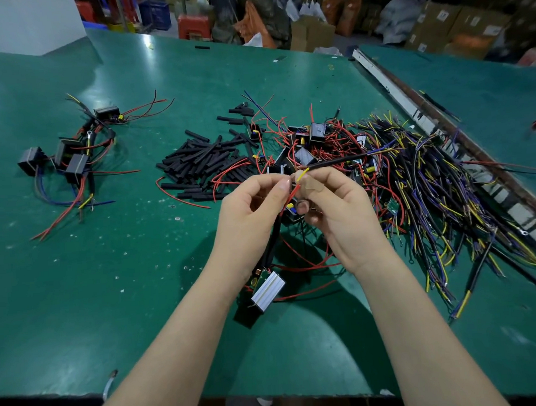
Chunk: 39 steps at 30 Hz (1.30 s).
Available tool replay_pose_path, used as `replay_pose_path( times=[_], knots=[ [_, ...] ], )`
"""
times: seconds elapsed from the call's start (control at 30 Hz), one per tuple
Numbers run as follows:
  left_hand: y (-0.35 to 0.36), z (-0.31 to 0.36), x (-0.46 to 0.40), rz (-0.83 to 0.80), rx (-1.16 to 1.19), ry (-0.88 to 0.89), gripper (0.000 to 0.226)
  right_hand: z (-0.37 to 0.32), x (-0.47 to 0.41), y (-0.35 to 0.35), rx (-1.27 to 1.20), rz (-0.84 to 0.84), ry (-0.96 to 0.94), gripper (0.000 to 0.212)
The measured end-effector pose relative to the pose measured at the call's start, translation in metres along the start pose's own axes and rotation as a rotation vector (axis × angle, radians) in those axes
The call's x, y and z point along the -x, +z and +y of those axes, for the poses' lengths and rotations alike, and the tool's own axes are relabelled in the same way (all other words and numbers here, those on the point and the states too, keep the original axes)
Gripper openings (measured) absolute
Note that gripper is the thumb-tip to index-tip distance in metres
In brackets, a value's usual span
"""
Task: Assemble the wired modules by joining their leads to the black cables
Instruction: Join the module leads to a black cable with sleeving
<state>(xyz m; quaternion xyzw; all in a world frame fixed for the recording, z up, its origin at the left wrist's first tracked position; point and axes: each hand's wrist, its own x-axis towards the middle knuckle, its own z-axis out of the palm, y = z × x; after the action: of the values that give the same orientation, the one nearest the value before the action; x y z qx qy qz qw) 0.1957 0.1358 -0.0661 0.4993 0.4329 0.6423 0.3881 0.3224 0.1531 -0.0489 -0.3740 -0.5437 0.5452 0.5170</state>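
nothing here can be read. the cardboard boxes (455, 25) at the far right carry pale labels and dark printed marks, all too blurred to make out. the modules (317, 131) in the pile on the green table (141, 285) show no legible print, and the silver-cased module (269, 290) below the hands bears no marking that can be told.

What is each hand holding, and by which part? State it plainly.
Left hand pinches the module's red lead near its tip. Right hand pinches the black cable by its yellow wire end.
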Motion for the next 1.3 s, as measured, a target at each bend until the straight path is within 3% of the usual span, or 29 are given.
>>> replay_pose_path(
  times=[0.13,0.27,0.4,0.47,0.57,0.73,0.9,1.03,1.2,1.3],
  knots=[
    [-0.001,0.001,0.000,0.010,0.018,-0.047,0.014,0.001,-0.001,0.001,0.005,-0.010,-0.005,0.012],
    [0.000,0.002,0.000,0.012,0.014,-0.090,0.016,0.004,0.000,0.002,0.150,0.022,-0.140,0.002],
    [0.000,0.002,-0.001,-0.006,-0.007,-0.114,0.016,0.006,-0.002,0.000,0.359,0.079,-0.325,0.019],
    [0.000,0.002,-0.002,-0.032,-0.030,-0.111,0.016,0.006,-0.002,0.000,0.394,0.079,-0.325,0.018],
    [-0.002,0.001,-0.002,-0.112,-0.092,-0.115,0.016,0.002,-0.002,-0.002,0.287,0.080,-0.150,0.018],
    [-0.005,0.005,0.000,-0.257,-0.084,-0.119,0.015,-0.006,-0.005,-0.004,-0.115,0.033,0.300,0.029],
    [-0.003,0.009,0.002,-0.355,0.121,-0.191,0.026,-0.009,-0.002,-0.007,-0.402,-0.012,0.416,0.012],
    [-0.003,0.012,0.001,-0.370,0.325,-0.232,0.020,-0.007,-0.003,-0.006,-0.378,-0.037,0.312,0.010],
    [-0.003,0.010,-0.002,-0.161,0.328,-0.311,0.033,0.002,-0.004,-0.005,0.116,0.080,-0.127,0.010],
    [-0.003,0.008,-0.004,-0.034,0.293,-0.364,0.036,0.007,-0.002,-0.004,0.404,0.131,-0.225,0.011]
  ],
)
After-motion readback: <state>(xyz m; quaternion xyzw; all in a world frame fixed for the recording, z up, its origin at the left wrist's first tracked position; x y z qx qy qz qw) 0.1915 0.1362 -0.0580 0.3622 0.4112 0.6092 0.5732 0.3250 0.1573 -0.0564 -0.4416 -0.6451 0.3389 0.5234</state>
